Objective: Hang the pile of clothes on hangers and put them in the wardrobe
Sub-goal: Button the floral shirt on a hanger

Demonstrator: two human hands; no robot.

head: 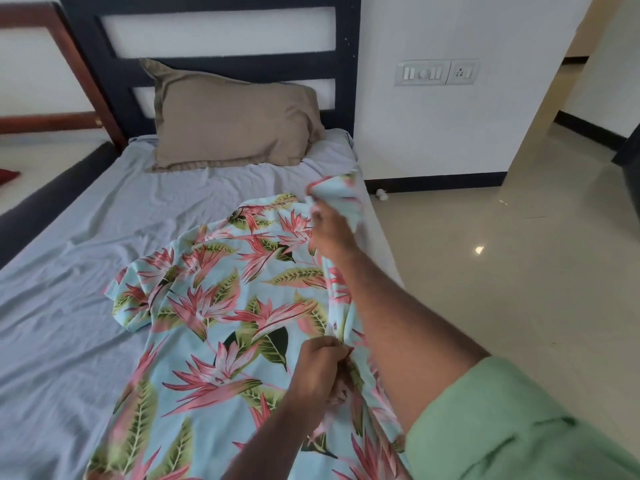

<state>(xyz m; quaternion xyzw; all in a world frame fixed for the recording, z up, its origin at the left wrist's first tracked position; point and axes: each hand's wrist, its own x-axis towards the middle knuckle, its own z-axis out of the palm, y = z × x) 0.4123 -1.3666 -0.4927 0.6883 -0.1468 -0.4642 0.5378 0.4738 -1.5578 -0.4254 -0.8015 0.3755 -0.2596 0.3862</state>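
Shirt (221,306) lies lengthwise up bed (69,258); right hand (329,230) pinches far edge, apparently; left hand (318,365) pinches near edge.

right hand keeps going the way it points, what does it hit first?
The right hand points up the bed while gripping the shirt. Beyond that, likely bare sheet, then the pillow; depth is unclear.
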